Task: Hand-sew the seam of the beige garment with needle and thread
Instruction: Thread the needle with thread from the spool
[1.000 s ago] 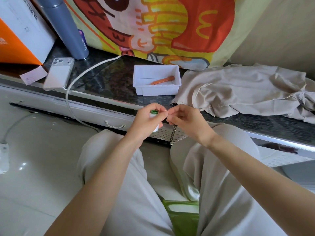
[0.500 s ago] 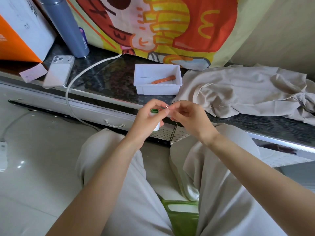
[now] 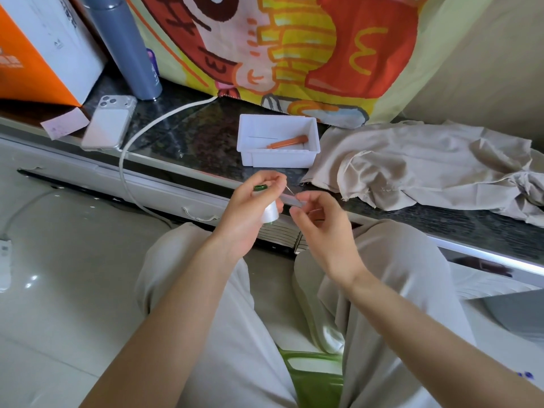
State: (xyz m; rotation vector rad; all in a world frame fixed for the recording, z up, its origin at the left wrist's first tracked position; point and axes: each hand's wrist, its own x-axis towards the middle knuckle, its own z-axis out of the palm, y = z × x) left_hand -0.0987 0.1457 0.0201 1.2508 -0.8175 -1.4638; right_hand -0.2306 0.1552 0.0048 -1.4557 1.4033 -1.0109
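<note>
While the beige garment (image 3: pixel 426 166) lies crumpled on the counter (image 3: pixel 191 136), just R of the white tray (image 3: pixel 279 160) w/ an orange tool (image 3: pixel 288 141) in it, your L hand (image 3: pixel 250 213) grips the thread spool (image 3: pixel 269 212) over your lap, needle (image 3: pixel 287 188) at its fingertips. R hand (image 3: pixel 323 222) sits just beside, fingers loosely curled; can't tell if they pinch thread.

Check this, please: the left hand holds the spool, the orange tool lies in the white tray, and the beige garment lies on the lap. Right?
Not quite. The head view shows the garment on the dark counter, right of the tray, not on the lap. The rest holds: the left hand holds the spool, and the orange tool lies in the tray.
</note>
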